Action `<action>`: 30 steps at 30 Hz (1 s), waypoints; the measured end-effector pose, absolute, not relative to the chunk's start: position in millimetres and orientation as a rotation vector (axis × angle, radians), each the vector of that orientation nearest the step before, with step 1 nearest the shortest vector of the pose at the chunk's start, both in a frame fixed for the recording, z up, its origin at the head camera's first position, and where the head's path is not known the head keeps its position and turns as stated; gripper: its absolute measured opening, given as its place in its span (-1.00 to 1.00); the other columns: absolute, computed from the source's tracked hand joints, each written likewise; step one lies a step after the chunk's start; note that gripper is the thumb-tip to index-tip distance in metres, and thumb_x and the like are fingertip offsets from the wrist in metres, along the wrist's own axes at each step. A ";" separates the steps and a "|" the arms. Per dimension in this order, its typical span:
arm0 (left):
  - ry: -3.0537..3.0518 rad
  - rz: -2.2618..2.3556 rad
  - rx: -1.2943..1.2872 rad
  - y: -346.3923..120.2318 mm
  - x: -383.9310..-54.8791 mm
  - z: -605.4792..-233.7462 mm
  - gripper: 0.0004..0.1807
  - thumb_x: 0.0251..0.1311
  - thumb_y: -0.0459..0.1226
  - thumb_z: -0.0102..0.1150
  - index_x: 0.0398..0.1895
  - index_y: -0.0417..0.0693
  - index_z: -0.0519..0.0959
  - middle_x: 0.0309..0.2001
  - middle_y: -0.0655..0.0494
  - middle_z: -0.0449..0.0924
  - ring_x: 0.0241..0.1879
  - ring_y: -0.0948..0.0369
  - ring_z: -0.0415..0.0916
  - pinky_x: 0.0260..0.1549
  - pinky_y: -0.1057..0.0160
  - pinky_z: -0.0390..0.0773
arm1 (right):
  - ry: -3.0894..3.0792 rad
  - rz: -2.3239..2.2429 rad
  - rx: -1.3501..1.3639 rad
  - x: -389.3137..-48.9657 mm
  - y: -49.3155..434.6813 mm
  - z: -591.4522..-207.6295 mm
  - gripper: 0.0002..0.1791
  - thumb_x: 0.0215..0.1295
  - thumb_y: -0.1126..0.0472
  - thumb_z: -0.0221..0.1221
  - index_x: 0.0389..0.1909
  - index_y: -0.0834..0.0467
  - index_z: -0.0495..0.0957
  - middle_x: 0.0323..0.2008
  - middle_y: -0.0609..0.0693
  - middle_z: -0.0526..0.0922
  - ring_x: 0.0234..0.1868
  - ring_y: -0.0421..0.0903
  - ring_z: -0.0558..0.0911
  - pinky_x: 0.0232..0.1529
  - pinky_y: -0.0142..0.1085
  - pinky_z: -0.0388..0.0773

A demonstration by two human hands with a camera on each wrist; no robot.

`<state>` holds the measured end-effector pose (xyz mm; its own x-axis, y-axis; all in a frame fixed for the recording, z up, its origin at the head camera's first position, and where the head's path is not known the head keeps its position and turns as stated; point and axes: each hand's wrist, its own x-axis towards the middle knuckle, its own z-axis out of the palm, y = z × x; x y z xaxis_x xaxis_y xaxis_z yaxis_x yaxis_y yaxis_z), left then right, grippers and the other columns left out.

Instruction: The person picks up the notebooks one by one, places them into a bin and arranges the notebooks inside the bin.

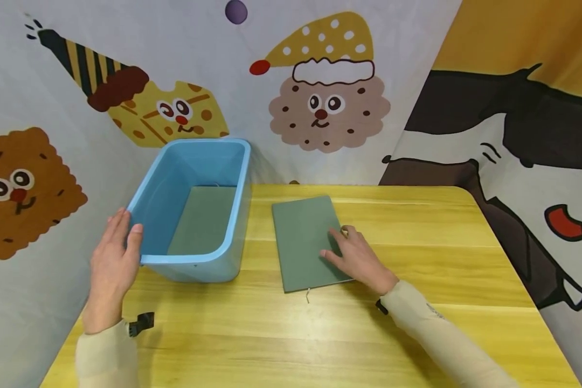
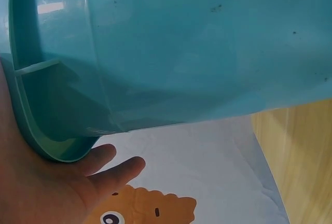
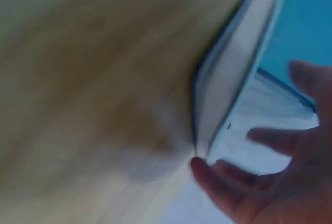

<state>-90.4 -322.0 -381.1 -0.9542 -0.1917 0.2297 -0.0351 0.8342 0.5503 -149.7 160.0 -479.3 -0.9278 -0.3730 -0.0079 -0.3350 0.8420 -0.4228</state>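
- On the table (image 1: 252,334), the bin (image 1: 199,272), one book (image 1: 206,221) flat inside.
- Second book (image 1: 303,242) lies beside the bin.
- Left hand (image 1: 113,264), fingers straight, touches it.
- Right hand (image 1: 361,261), fingers apart, at second book's edge: looks like pick-up, calling for a pinch!

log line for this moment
left hand: on rim of blue bin | right hand: at right edge of green book | inside bin: second green book

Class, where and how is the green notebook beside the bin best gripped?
Likely pinch the green notebook at its right edge, coming from the right, thumb above, fingers beneath: it lies flat, the right hand is at that edge, and the blue bin stands to its left.
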 end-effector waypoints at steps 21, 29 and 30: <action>-2.703 -0.859 0.184 -319.1 -90.5 -382.8 -0.27 0.66 0.05 -0.35 0.62 -0.30 0.06 0.64 -0.20 -0.02 0.57 -0.31 -0.06 0.47 -0.35 -0.05 | 2.790 -0.451 -0.187 -164.5 131.0 -464.5 0.08 0.25 -0.15 0.44 0.56 0.37 0.16 0.21 0.56 0.39 0.11 0.38 0.50 -0.01 0.13 0.56; -2.702 -0.865 0.231 -318.3 -91.5 -382.9 -0.29 0.66 0.02 -0.35 0.63 -0.29 0.05 0.64 -0.19 -0.02 0.57 -0.29 -0.06 0.49 -0.32 -0.06 | 2.694 -0.568 -0.151 -179.5 137.0 -463.2 0.19 0.14 -0.14 0.52 0.63 0.24 0.09 0.28 0.57 0.30 0.09 0.32 0.50 -0.03 0.13 0.55; -2.706 -0.858 0.231 -318.0 -91.9 -383.1 -0.29 0.66 0.02 -0.35 0.62 -0.29 0.05 0.64 -0.19 -0.02 0.57 -0.29 -0.05 0.49 -0.32 -0.06 | 2.681 -0.589 -0.150 -180.6 139.0 -464.1 0.20 0.13 -0.14 0.52 0.64 0.23 0.07 0.29 0.59 0.28 0.09 0.33 0.50 -0.01 0.14 0.55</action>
<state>-91.9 -318.0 -383.1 -0.9445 -0.2381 0.2265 -0.0640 0.8094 0.5837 -180.6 139.0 -464.1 -0.9182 -0.1843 -0.3505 -0.0204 0.9059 -0.4231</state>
